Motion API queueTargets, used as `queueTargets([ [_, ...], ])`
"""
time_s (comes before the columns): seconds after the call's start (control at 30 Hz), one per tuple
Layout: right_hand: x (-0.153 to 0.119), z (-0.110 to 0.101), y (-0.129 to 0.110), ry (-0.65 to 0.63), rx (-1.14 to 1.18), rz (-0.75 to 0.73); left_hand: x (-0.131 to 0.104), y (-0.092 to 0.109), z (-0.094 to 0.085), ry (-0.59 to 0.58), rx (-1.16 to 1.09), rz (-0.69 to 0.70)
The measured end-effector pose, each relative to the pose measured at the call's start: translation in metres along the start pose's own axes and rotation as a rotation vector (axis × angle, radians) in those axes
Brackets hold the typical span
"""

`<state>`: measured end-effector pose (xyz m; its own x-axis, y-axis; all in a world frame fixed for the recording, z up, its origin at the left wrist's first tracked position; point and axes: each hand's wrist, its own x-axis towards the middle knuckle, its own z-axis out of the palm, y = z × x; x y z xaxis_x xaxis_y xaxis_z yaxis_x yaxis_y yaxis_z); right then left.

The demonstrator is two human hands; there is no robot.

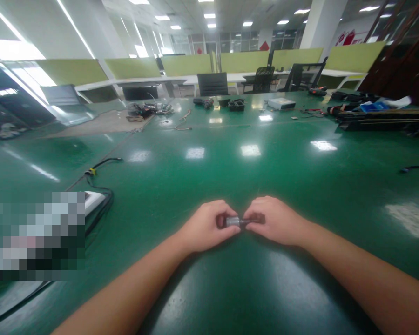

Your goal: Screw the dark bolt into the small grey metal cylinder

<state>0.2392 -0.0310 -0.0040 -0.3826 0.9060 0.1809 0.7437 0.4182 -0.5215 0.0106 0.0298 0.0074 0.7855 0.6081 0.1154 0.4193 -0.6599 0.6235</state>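
At the lower centre of the frame, your left hand [203, 228] grips the silvery body of a small cylindrical object [232, 221]; your right hand [278, 220] pinches its dark, thinner end; level over the desk [282, 177], probably to steady both ends.

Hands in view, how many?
2: left hand at the thicker, silver-banded part of a small item, right hand at its thinner, dark part. No other hands show.
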Motion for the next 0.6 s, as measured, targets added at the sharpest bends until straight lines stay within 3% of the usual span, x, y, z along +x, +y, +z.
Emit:
queueTargets([
  [0.6,-0.0019,-0.0056,-0.0003,-0.004,0.002,0.024,0.0,0.0009,-0.0007,-0.003,0.005,-0.005],
])
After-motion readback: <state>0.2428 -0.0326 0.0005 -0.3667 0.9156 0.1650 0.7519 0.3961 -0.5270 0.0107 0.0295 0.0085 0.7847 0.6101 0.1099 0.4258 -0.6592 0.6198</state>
